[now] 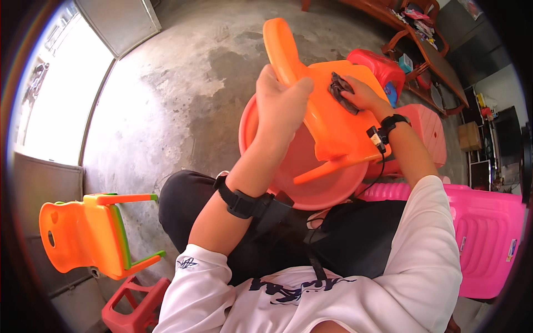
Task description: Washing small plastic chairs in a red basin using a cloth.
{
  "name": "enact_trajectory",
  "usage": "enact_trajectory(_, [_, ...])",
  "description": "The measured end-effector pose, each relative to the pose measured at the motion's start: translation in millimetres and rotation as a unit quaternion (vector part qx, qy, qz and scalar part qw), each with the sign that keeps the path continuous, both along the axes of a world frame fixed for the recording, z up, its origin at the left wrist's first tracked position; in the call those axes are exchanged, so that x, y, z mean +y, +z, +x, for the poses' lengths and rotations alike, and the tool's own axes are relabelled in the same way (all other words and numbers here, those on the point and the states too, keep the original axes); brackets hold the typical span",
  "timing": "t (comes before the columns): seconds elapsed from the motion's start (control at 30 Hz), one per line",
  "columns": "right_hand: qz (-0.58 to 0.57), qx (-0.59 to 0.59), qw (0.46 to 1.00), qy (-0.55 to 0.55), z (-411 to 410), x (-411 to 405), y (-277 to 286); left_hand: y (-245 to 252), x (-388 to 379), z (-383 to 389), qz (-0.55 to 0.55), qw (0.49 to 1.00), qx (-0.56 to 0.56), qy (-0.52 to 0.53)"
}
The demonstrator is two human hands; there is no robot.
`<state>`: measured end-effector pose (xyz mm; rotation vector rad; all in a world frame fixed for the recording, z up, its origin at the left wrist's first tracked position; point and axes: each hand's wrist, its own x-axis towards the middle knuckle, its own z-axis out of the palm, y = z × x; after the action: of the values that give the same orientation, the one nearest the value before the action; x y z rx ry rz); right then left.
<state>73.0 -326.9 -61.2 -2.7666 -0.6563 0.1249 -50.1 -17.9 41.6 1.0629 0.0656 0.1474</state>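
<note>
An orange plastic child's chair (333, 120) is held tilted over a pink plastic basin (304, 189) in front of my knees. My left hand (285, 98) grips the chair near its backrest, which points away from me. In my right hand (366, 98) is a crumpled dark cloth (343, 93), pressed against the broad orange surface. One chair leg reaches across the basin's opening. Much of the basin's inside is hidden behind the chair and my left forearm.
To my left, orange and green child's chairs (70, 237) stand nested, near a red plastic stool (135, 304). A large pink plastic item (483, 237) lies right. Beyond the basin are a red stool (374, 68) and a wooden table (441, 66). A cable hangs from my right wrist.
</note>
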Motion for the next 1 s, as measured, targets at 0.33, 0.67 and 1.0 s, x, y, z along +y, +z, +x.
enact_trajectory(0.33, [-0.044,-0.094,0.987,-0.122,-15,-12,-46,-10,-20,-24,0.111,0.992,-0.013,-0.066])
enact_trajectory(0.67, [0.184,-0.118,0.976,-0.015,-38,44,-89,-20,-38,-13,0.090,0.991,-0.059,-0.079])
enact_trajectory(1.0, [0.063,0.053,0.992,0.095,-143,34,-9,-23,27,-10,0.132,0.990,0.023,-0.037])
